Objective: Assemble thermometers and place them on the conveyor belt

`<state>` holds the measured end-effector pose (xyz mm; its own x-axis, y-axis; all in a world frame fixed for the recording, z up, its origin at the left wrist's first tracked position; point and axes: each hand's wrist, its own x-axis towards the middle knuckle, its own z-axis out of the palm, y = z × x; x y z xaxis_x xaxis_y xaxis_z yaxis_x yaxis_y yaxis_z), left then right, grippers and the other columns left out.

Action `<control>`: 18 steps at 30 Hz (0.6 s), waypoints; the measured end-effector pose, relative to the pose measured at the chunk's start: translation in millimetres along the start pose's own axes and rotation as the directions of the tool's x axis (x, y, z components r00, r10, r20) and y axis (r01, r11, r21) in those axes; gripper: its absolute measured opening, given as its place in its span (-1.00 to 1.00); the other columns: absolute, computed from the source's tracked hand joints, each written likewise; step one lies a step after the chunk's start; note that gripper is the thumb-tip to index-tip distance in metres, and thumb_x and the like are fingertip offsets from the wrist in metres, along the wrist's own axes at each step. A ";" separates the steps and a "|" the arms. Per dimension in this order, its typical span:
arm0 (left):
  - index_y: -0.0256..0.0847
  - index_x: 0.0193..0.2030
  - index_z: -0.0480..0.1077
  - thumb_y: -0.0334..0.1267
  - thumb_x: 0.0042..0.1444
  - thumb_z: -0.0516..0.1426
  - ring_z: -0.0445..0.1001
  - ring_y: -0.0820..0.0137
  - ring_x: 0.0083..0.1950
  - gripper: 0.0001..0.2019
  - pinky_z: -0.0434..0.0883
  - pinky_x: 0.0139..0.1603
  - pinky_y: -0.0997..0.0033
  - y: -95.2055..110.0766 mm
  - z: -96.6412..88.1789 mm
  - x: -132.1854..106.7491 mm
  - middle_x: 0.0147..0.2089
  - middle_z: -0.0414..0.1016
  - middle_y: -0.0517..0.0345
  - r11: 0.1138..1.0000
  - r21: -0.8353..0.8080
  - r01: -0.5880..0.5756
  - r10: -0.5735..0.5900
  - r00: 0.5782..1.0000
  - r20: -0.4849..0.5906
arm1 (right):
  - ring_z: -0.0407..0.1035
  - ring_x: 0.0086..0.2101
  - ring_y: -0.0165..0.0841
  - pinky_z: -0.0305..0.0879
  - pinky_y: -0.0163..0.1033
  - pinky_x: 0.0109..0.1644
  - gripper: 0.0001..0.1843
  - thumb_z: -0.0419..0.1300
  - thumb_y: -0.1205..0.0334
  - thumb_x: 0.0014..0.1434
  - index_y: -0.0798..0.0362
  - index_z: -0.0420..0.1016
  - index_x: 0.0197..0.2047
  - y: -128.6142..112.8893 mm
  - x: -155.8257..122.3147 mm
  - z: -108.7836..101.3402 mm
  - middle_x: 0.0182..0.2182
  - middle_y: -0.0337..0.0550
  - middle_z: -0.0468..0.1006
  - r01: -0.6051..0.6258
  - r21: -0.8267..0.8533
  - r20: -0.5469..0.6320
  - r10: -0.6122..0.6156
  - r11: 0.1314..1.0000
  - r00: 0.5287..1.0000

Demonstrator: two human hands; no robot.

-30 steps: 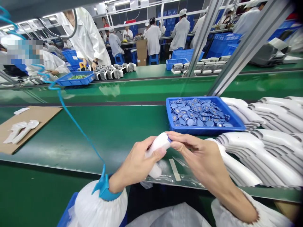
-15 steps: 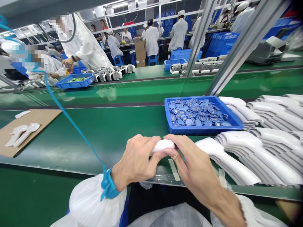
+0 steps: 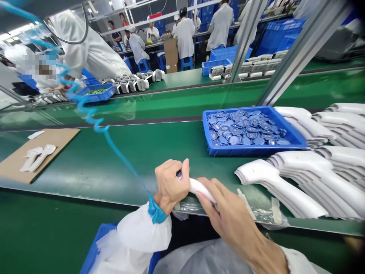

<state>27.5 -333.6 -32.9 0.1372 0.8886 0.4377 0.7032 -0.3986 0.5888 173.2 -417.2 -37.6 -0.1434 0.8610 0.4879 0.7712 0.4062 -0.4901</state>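
Both hands hold a white plastic shell [image 3: 202, 189] over the front edge of the green bench. My left hand [image 3: 173, 186] is closed around its left end, thumb raised, and a bit of a dark blue part [image 3: 179, 174] shows between the fingers. The fingers and thumb of my right hand [image 3: 230, 213] pinch the shell's right end. Much of the shell is hidden by the hands. A blue tray [image 3: 209, 151] of blue round plastic pieces [image 3: 242, 129] stands just beyond. To the right lie stacks of white gun-shaped shells [image 3: 299, 167].
A cardboard sheet [image 3: 62, 139] with white shell parts [image 3: 38, 156] lies at left. A coiled blue cord [image 3: 119, 154] runs to my left wristband [image 3: 156, 211]. A metal post [image 3: 296, 49] rises behind the tray. Co-workers in white stand or sit beyond the second green line.
My left hand has turned and closed around the shell's end, thumb now up. The shell has tilted and extends down to the right, with my right hand lower. The view has shifted slightly.
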 end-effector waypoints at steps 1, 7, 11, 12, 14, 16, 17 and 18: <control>-0.18 -0.65 0.05 -0.11 0.38 0.04 0.10 0.45 -0.54 -0.46 0.08 -0.40 0.29 -0.4 -3.6 2.2 -0.65 0.13 0.22 1.000 0.005 0.006 -0.006 0.999 0.035 | 0.43 -0.45 -0.38 0.32 -0.27 -0.43 -0.70 0.01 0.15 0.47 0.11 0.49 0.03 -2.3 0.4 2.4 -0.35 -0.17 0.50 -0.052 0.056 -0.015 0.053 0.997 0.998; -0.17 -0.29 0.47 0.00 0.35 0.10 0.51 0.26 -0.07 -0.69 0.42 -0.01 0.25 -11.2 -34.0 -4.1 -0.12 0.58 0.02 0.979 -0.200 0.037 -0.034 0.999 0.019 | -0.06 -0.65 -0.54 -0.12 -0.36 -0.58 -0.47 0.04 -0.23 0.34 0.08 0.39 -0.39 -5.5 19.4 7.6 -0.58 -0.25 0.33 -0.883 0.450 0.680 0.588 0.136 0.437; -0.14 -0.62 0.17 0.14 0.42 -0.07 0.35 0.40 -0.51 -0.39 0.35 -0.36 0.34 -28.2 -20.3 -6.4 -0.60 0.29 0.17 0.864 -0.376 0.335 -0.426 0.885 -0.189 | -0.01 -0.65 -0.51 -0.15 -0.36 -0.56 -0.49 0.01 -0.23 0.34 0.08 0.43 -0.20 -11.7 28.4 18.8 -0.53 -0.20 0.43 -0.929 0.285 0.799 0.477 0.235 0.366; -0.13 -0.64 0.15 0.17 0.42 -0.08 0.31 0.42 -0.54 -0.37 0.32 -0.40 0.35 -31.9 -15.0 -4.0 -0.63 0.24 0.20 0.832 -0.408 0.376 -0.479 0.858 -0.186 | 0.12 -0.62 -0.46 -0.07 -0.34 -0.53 -0.52 0.02 -0.19 0.35 0.07 0.47 -0.13 -14.0 27.9 23.6 -0.49 -0.15 0.49 -0.826 0.270 0.699 0.489 0.495 0.522; -0.14 -0.65 0.16 0.19 0.39 -0.03 0.28 0.44 -0.55 -0.36 0.28 -0.42 0.37 -36.8 -6.5 2.9 -0.63 0.23 0.21 0.821 -0.405 0.402 -0.497 0.852 -0.162 | 0.30 -0.54 -0.37 -0.05 -0.29 -0.47 -0.61 0.04 -0.06 0.39 0.04 0.52 -0.08 -18.6 24.6 34.8 -0.43 -0.11 0.55 -0.493 0.169 0.476 0.367 0.853 0.799; -0.15 -0.67 0.16 0.13 0.37 0.02 0.25 0.46 -0.55 -0.38 0.25 -0.42 0.37 -38.3 -1.8 10.1 -0.65 0.20 0.22 0.860 -0.303 0.412 -0.472 0.866 -0.163 | 0.33 -0.58 -0.33 -0.16 -0.24 -0.48 -0.60 -0.03 0.02 0.44 0.04 0.56 -0.14 -22.3 20.5 46.1 -0.49 -0.10 0.53 -0.250 0.035 0.363 0.221 0.968 0.905; -0.15 -0.69 0.15 0.08 0.37 0.03 0.23 0.46 -0.55 -0.39 0.23 -0.42 0.37 -38.3 -0.4 13.1 -0.66 0.18 0.23 0.878 -0.240 0.413 -0.458 0.872 -0.173 | 0.31 -0.62 -0.32 -0.22 -0.22 -0.49 -0.55 -0.08 0.04 0.47 0.07 0.57 -0.18 -23.6 18.6 50.9 -0.53 -0.09 0.50 -0.188 -0.017 0.331 0.183 0.982 0.926; -0.15 -0.70 0.15 0.03 0.37 0.03 0.21 0.46 -0.56 -0.40 0.21 -0.42 0.37 -38.1 0.4 15.5 -0.67 0.16 0.23 0.893 -0.191 0.408 -0.441 0.878 -0.187 | 0.30 -0.65 -0.31 -0.25 -0.20 -0.50 -0.51 -0.11 0.06 0.48 0.09 0.58 -0.18 -24.4 16.9 54.5 -0.57 -0.09 0.48 -0.148 -0.064 0.295 0.160 0.987 0.942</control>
<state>3.1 -304.6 -48.8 -0.3203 0.9133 0.2515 0.5507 -0.0365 0.8339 118.2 -395.8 -56.7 -0.1947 0.9663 0.1683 0.8218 0.2544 -0.5098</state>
